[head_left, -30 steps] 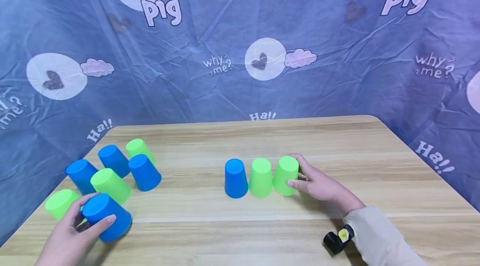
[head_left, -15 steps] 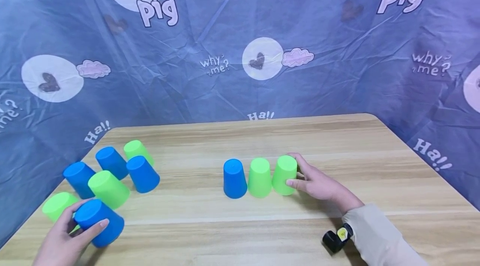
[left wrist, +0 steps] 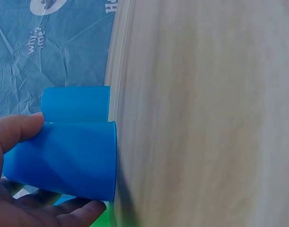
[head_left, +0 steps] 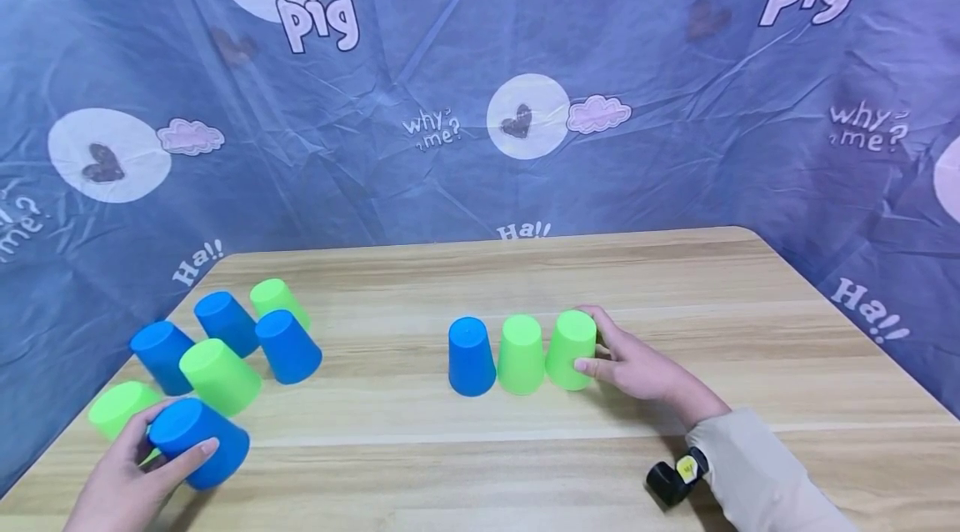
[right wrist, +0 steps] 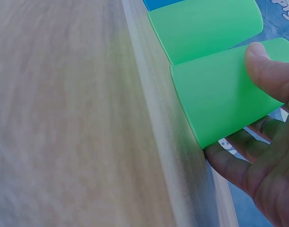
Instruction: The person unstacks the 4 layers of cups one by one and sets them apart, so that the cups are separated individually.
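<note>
Head view showed three upturned cups already rowed mid-worktop (head_left: 675, 282); your right hand (head_left: 637, 367) cupped the end green cup (head_left: 571, 350), your left hand (head_left: 131, 478) gripped a blue cup (head_left: 197, 453) beside six loose ones.

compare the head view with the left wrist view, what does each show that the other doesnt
Only the head view shows the right hand gripping the end green cup of a row of three, with a green cup and a blue cup, plus the loose cups at the left. Only the left wrist view shows the held cup's rim on the wood. Both show the left hand gripping a blue cup on the table.
</note>
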{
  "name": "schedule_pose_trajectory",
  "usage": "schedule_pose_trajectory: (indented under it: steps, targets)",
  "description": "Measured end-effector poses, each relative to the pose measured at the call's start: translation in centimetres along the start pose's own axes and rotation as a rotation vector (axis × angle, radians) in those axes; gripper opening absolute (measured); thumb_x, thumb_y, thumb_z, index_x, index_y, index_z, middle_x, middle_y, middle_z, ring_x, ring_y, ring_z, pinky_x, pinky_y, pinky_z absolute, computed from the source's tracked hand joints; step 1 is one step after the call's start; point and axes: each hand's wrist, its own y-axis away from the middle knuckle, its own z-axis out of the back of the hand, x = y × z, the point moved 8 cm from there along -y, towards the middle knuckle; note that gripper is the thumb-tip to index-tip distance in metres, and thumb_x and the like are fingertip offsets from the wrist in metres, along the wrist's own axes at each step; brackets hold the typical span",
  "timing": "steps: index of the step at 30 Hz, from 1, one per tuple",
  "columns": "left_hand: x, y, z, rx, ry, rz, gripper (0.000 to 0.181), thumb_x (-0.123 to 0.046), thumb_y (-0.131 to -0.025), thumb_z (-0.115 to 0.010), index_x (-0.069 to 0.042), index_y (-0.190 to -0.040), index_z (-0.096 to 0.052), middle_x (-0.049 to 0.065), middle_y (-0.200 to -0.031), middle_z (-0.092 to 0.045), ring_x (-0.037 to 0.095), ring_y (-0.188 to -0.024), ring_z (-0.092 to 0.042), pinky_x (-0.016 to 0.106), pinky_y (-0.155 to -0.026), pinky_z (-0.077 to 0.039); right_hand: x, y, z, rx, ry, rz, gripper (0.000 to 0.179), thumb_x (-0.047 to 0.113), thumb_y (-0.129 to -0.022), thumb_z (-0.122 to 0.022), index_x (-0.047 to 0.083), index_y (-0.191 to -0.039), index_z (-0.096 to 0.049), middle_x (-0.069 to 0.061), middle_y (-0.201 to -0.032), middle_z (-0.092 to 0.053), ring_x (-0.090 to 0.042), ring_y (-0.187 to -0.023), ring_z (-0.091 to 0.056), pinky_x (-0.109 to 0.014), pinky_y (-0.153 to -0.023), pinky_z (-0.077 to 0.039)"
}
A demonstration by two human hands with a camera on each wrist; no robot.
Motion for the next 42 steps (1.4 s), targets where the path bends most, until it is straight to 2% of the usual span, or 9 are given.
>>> schedule_pose_trajectory:
  steps: [8,11,15,19,22,28,32,38,42]
  targets:
    - [-1.8,0.5,1.3,-0.066,0.002,-0.056,0.104,-0.057,-0.083,-0.057,0.000,-0.147,0.001,0.037,-0.144,-0.011,0.059,-0.124,-0.022,0.066,-0.093,-0.033,0.2,0.0,0.0,0.002,-0.006,0.005,0.056,0.021,-0.091,-0.057,0.011,-0.137,-0.024,-0.017,-0.127,-0.047,-0.049,-0.125,-0.038,-0.066,-0.099,-0.028]
    - [-3.3,1.6,2.2,-0.212,0.033,-0.097,0.093,-0.049,-0.086,-0.058,-0.001,-0.147,-0.008,0.034,-0.145,-0.020,0.055,-0.126,-0.026,0.064,-0.096,-0.031,0.2,0.1,0.0,0.001,-0.008,0.000,0.057,0.020,-0.091,-0.056,0.012,-0.137,-0.024,-0.017,-0.127,-0.047,-0.048,-0.125,-0.038,-0.065,-0.099,-0.028]
    - [-5.4,3.9,3.6,-0.505,0.104,-0.133,0.071,-0.035,-0.086,-0.063,-0.009,-0.144,-0.030,0.019,-0.145,-0.035,0.037,-0.132,-0.033,0.048,-0.107,-0.030,0.1,0.2,0.0,-0.003,-0.005,-0.004,0.057,0.021,-0.091,-0.056,0.012,-0.137,-0.024,-0.017,-0.126,-0.048,-0.048,-0.124,-0.038,-0.065,-0.099,-0.029]
    - [-7.7,6.2,4.4,-0.757,0.199,-0.272,0.051,-0.018,-0.083,-0.068,-0.017,-0.131,-0.051,-0.002,-0.131,-0.053,0.007,-0.123,-0.046,0.024,-0.107,-0.033,-0.1,0.2,-0.1,-0.005,-0.011,-0.006,0.057,0.021,-0.091,-0.057,0.012,-0.137,-0.025,-0.017,-0.126,-0.048,-0.049,-0.124,-0.038,-0.066,-0.099,-0.029]
    - [-9.5,7.4,4.4,-0.836,0.276,-0.439,0.044,-0.007,-0.081,-0.069,-0.016,-0.123,-0.058,-0.014,-0.116,-0.059,-0.006,-0.107,-0.051,0.012,-0.098,-0.038,-0.3,0.2,-0.1,-0.003,-0.021,-0.011,0.057,0.021,-0.091,-0.057,0.013,-0.137,-0.025,-0.016,-0.127,-0.048,-0.049,-0.125,-0.037,-0.065,-0.099,-0.028]
    - [-12.6,8.4,2.8,-0.796,0.434,-0.749,0.042,0.015,-0.075,-0.065,0.000,-0.114,-0.061,-0.013,-0.104,-0.064,0.001,-0.098,-0.059,0.008,-0.085,-0.045,-0.3,0.1,-0.1,-0.007,-0.008,-0.007,0.057,0.022,-0.091,-0.057,0.013,-0.137,-0.025,-0.015,-0.125,-0.048,-0.048,-0.124,-0.039,-0.066,-0.099,-0.029]
    - [-14.3,8.4,0.8,-0.714,0.495,-0.885,0.044,0.022,-0.071,-0.062,0.005,-0.112,-0.059,-0.008,-0.105,-0.065,0.003,-0.099,-0.060,0.012,-0.087,-0.046,-0.1,0.0,-0.1,-0.003,-0.003,-0.002,0.055,0.022,-0.091,-0.056,0.013,-0.136,-0.025,-0.014,-0.124,-0.049,-0.047,-0.124,-0.039,-0.066,-0.099,-0.029]
    - [-16.3,7.6,-2.3,-0.550,0.499,-0.833,0.043,0.017,-0.075,-0.065,0.005,-0.116,-0.056,-0.010,-0.108,-0.062,0.003,-0.103,-0.058,0.010,-0.087,-0.045,-0.1,0.0,-0.2,-0.008,-0.011,-0.016,0.056,0.022,-0.091,-0.057,0.015,-0.136,-0.026,-0.011,-0.122,-0.051,-0.045,-0.124,-0.040,-0.065,-0.100,-0.028]
    - [-17.2,7.2,-4.0,-0.467,0.589,-0.808,0.041,0.016,-0.077,-0.062,0.007,-0.116,-0.053,-0.005,-0.109,-0.061,0.005,-0.104,-0.058,0.011,-0.088,-0.045,-0.3,0.1,-0.1,-0.007,-0.009,-0.019,0.056,0.023,-0.091,-0.057,0.014,-0.136,-0.025,-0.012,-0.123,-0.050,-0.046,-0.125,-0.039,-0.065,-0.100,-0.028]
